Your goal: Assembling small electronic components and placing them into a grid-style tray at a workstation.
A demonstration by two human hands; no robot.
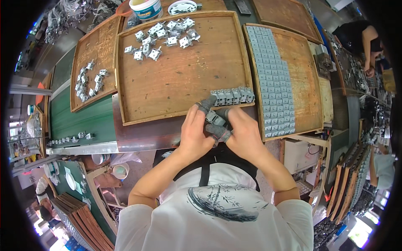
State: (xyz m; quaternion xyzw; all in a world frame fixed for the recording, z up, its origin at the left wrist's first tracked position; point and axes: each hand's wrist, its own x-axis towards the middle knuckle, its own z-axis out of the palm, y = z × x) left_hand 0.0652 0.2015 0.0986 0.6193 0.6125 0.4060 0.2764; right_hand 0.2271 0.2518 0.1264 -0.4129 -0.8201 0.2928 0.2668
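Note:
Between my two hands, just off the front edge of the middle wooden tray (176, 92), is a small grey block-shaped part (215, 118). My left hand (197, 129) grips it from the left, with dark covers on some fingertips. From the other side my right hand (240, 127) closes on the same part, its covered thumb and finger partly hiding it. Close beyond my fingers, a row of similar grey parts (232, 96) stands packed in the tray's near right corner. A loose heap of such parts (163, 35) lies at the tray's far left.
At right, another wooden tray (307, 83) holds tight rows of grey parts (272, 79). The left tray (94, 46) carries scattered parts. Several parts lie on the green belt (83, 121). A white bucket (145, 9) stands behind the middle tray. Another person (364, 42) works at far right.

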